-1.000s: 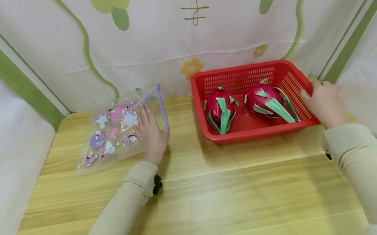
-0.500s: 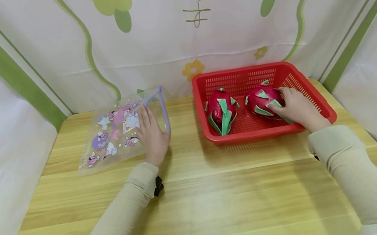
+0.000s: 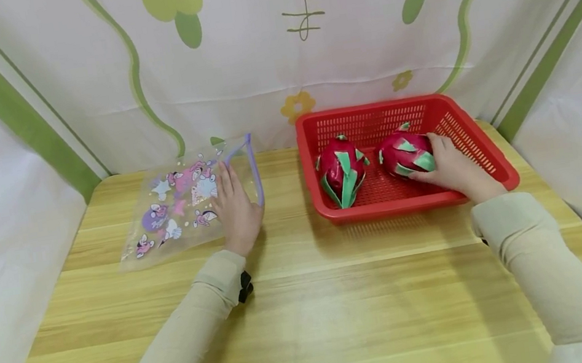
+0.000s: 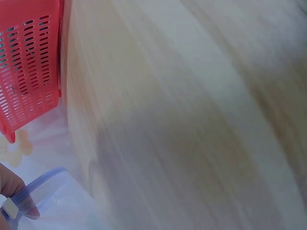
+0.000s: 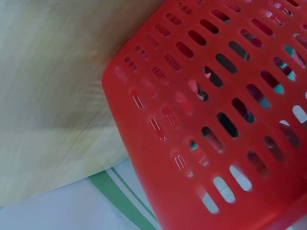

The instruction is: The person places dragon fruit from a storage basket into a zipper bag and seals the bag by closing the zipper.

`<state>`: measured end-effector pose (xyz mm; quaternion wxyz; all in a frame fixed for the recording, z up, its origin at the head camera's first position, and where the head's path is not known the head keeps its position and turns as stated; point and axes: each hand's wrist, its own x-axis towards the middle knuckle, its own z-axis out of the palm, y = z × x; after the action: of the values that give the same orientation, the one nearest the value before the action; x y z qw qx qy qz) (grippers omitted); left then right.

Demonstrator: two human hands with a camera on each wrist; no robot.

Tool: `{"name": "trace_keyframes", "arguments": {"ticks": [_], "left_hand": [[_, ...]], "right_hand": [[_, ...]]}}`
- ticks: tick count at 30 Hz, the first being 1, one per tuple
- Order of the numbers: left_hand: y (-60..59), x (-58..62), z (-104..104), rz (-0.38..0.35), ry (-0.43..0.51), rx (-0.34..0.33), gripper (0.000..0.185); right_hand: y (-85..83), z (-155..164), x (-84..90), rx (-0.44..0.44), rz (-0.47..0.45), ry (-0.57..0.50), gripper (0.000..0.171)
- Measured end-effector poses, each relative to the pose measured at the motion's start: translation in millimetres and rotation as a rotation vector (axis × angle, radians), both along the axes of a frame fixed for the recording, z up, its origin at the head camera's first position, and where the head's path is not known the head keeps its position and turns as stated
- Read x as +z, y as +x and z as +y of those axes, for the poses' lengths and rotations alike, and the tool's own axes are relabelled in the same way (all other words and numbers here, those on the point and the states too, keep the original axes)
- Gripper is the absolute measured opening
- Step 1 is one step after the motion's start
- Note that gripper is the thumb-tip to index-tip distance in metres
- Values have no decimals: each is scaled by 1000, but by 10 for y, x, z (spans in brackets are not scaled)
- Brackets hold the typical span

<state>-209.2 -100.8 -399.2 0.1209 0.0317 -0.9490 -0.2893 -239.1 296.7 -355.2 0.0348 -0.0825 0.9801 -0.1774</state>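
Note:
My left hand [image 3: 237, 210] is at the mouth of a clear zip bag [image 3: 184, 240] with cartoon prints, pinching its edge. In the left wrist view a digit [image 4: 13, 182] crosses the bag's blue zip strip [image 4: 43, 179], beside a white slider [image 4: 9, 207]. My right hand [image 3: 456, 167] reaches into a red plastic basket [image 3: 384, 208] and grips the right-hand toy dragon fruit [image 3: 404, 150], pink-red with green leaf flaps. A second dragon fruit [image 3: 335, 166] lies at the basket's left end. The right wrist view shows mostly the slotted basket wall [image 5: 225, 96], which hides the hand.
Both the bag and the basket stand at the back of a wooden table [image 3: 310, 315]. Close behind them hangs a white cloth [image 3: 247, 70] printed with flowers, and pale cloth walls [image 3: 575, 55] close off both sides.
My right hand has moved left from the basket's right rim onto the right-hand dragon fruit and closed round it, now covering its leafy end. My left hand stays at the bag.

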Motion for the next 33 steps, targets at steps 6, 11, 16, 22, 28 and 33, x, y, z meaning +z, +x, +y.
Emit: {"name": "trace_keyframes", "arguments": {"ticks": [6, 11, 16, 22, 28, 33], "left_hand": [[7, -8, 3, -5, 5, 1, 95], [8, -18, 4, -2, 7, 1, 95], [8, -20, 10, -5, 2, -11, 95], [6, -38, 11, 7, -9, -13, 94], [14, -59, 12, 25, -20, -10, 94], [10, -69, 7, 20, -24, -9, 94]], "right_hand": [[-36, 24, -33, -33, -42, -24, 96], [-47, 33, -64, -60, -70, -19, 99], [-42, 19, -75, -68, -32, 2, 93], [-50, 13, -61, -86, 24, 20, 92], [-49, -7, -32, -88, 78, 44, 88], [-50, -11, -21, -80, 97, 38, 88]]}}
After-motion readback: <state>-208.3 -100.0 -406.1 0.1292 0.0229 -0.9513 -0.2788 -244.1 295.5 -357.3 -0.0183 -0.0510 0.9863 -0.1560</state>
